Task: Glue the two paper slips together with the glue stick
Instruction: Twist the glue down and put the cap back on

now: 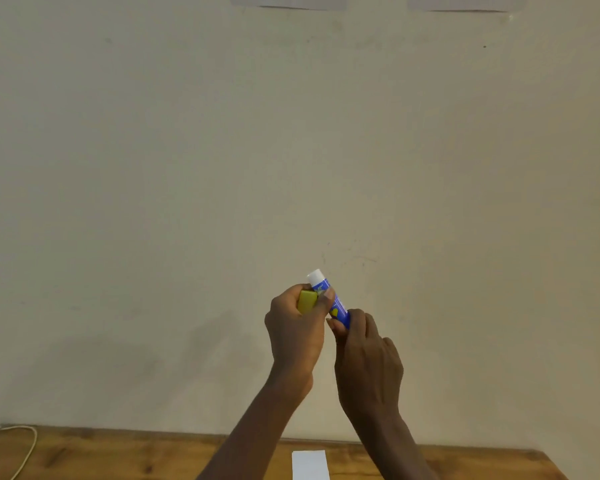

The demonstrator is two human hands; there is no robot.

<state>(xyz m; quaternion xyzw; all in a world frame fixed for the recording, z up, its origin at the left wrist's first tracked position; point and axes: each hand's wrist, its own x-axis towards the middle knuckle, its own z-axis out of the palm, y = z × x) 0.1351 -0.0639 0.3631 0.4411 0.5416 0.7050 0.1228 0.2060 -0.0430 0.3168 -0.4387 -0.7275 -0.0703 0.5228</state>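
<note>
Paper slip [310, 465], white and plain, lies flat on the wooden table [118, 455] at the bottom edge of the view, its lower part cut off by the frame; only one slip can be made out. It sits between the two forearms, which rise from the near edge and cross above it. To the left of the slip, well apart from it, a pale cord [25, 452] curves over the table's left end.

Above the slip, held up in the air in front of the wall, is the glue stick [329, 299]. Its blue body tilts, with the white glue end up and to the left and the base down and to the right. The right hand [368, 358] is closed around the base, fingers wrapped on the blue barrel. The left hand [297, 330] is just left of the stick and touching it, thumb and fingers pinching the yellow cap [307, 301], which is off the stick and sits beside the bare white tip.

Beyond the glue stick stands a cream wall [187, 168] with faint marks. High above the stick, at the top edge, hang the lower edges of two paper sheets [291, 1].
</note>
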